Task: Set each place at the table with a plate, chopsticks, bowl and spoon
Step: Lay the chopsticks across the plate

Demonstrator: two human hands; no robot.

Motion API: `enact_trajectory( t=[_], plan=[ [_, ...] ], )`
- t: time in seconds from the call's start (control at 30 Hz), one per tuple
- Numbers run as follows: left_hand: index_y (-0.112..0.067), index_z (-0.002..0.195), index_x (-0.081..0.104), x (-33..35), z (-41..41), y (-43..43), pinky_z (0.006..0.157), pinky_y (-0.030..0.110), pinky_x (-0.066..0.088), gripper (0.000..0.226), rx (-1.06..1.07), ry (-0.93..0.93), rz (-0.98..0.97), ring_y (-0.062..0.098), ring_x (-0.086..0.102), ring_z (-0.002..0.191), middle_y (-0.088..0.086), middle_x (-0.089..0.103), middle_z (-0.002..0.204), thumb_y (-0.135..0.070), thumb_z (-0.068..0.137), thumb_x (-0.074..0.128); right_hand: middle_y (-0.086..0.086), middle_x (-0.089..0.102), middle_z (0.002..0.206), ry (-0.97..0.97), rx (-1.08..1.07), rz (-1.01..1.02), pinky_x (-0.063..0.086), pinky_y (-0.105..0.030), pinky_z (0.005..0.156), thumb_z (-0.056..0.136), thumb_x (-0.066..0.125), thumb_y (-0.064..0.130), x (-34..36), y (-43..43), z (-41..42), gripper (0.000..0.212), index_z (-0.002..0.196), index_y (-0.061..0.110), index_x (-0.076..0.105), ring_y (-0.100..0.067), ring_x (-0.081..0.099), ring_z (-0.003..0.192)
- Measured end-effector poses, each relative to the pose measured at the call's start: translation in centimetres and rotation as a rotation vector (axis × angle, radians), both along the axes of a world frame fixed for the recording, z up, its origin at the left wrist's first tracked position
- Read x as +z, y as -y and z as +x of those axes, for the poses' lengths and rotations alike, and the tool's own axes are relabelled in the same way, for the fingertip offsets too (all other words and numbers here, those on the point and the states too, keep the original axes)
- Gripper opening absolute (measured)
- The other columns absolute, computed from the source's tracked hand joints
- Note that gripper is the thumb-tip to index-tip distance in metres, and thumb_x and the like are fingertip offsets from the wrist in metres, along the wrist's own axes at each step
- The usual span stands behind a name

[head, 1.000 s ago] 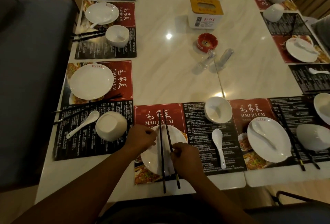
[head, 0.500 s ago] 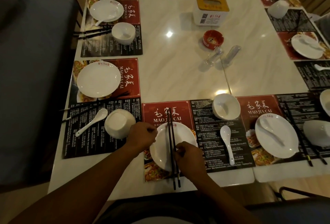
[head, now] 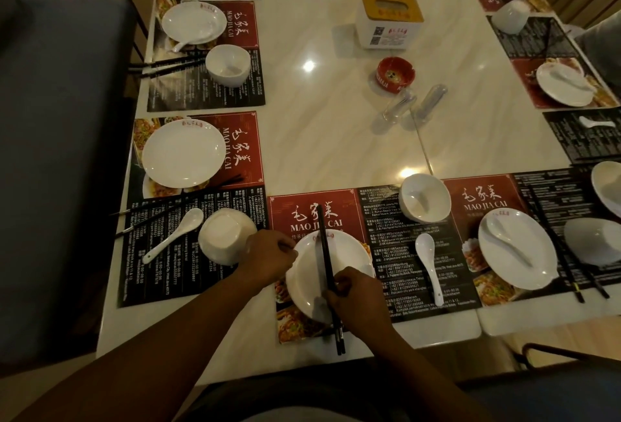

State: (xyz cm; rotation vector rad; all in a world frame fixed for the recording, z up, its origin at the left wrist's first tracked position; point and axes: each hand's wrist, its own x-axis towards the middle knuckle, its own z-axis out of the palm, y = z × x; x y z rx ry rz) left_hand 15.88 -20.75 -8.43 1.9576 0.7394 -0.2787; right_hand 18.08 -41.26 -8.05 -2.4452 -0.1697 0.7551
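A white plate (head: 346, 253) lies on the red and black placemat (head: 396, 263) at the near table edge. A pair of black chopsticks (head: 323, 243) lies lengthwise across the plate, tips pointing away from me. My right hand (head: 358, 294) pinches the chopsticks near their lower end. At the plate's left rim, my left hand (head: 268, 257) has its fingers curled on the edge. To the right, on the same mat, stand a white bowl (head: 424, 198) and a white spoon (head: 427, 262).
An overturned white bowl (head: 223, 240) and a spoon (head: 174, 233) sit on the left mat, below another plate (head: 183, 152). More set places line the left and right sides. A tissue box (head: 389, 18), red ashtray (head: 395, 73) and two clear shakers (head: 415, 102) stand mid-table.
The two chopsticks were spread apart a second ago; my right hand has brought them together into one tight pair on the plate. My left hand has stayed at the plate's rim.
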Motion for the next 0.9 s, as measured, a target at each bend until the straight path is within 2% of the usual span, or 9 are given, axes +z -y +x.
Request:
enact_trajectory(
  t=[0.17, 0.43, 0.6, 0.77, 0.9],
  plan=[
    [-0.017, 0.101, 0.077, -0.18, -0.02, -0.13, 0.087, 0.034, 0.058, 0.021, -0.021, -0.011, 0.016, 0.009, 0.068, 0.089, -0.004, 0.074, 0.096, -0.011, 0.081, 0.077, 0.003, 0.073, 0.099, 0.002, -0.013, 0.000, 0.054, -0.019, 0.080, 0.082, 0.079, 0.031, 0.20, 0.02, 0.07, 0.034, 0.112, 0.018, 0.069, -0.005, 0.064, 0.080],
    [-0.017, 0.103, 0.076, -0.26, -0.01, -0.17, 0.086, 0.034, 0.059, 0.023, -0.016, -0.028, 0.005, 0.008, 0.067, 0.088, -0.004, 0.073, 0.098, -0.012, 0.080, 0.078, 0.004, 0.073, 0.099, 0.012, -0.003, -0.014, 0.056, -0.022, 0.081, 0.082, 0.078, 0.032, 0.23, -0.08, 0.02, 0.033, 0.111, 0.019, 0.069, -0.005, 0.065, 0.081],
    [-0.018, 0.104, 0.075, -0.28, -0.07, -0.16, 0.078, 0.022, 0.054, 0.023, -0.029, -0.014, 0.022, 0.006, 0.065, 0.087, -0.006, 0.072, 0.096, -0.013, 0.081, 0.078, 0.006, 0.073, 0.098, 0.004, 0.009, -0.017, 0.048, -0.012, 0.071, 0.084, 0.077, 0.030, 0.23, 0.01, -0.09, 0.031, 0.111, 0.020, 0.068, 0.001, 0.058, 0.073],
    [-0.019, 0.103, 0.075, -0.55, -0.09, -0.25, 0.087, 0.033, 0.058, 0.021, -0.029, -0.007, 0.030, 0.007, 0.066, 0.089, -0.005, 0.073, 0.098, -0.014, 0.082, 0.076, 0.004, 0.073, 0.099, 0.010, 0.006, -0.010, 0.053, -0.016, 0.075, 0.084, 0.077, 0.031, 0.09, 0.04, -0.05, 0.030, 0.110, 0.019, 0.068, 0.001, 0.059, 0.074],
    [-0.021, 0.102, 0.072, -0.86, -0.57, -0.53, 0.087, 0.036, 0.058, 0.020, -0.035, -0.005, 0.074, 0.008, 0.065, 0.089, -0.007, 0.070, 0.096, -0.017, 0.083, 0.076, 0.008, 0.071, 0.092, 0.039, -0.036, -0.010, 0.047, -0.010, 0.064, 0.087, 0.073, 0.039, -0.15, 0.52, 0.49, 0.035, 0.114, 0.019, 0.066, 0.001, 0.062, 0.074]
  ],
)
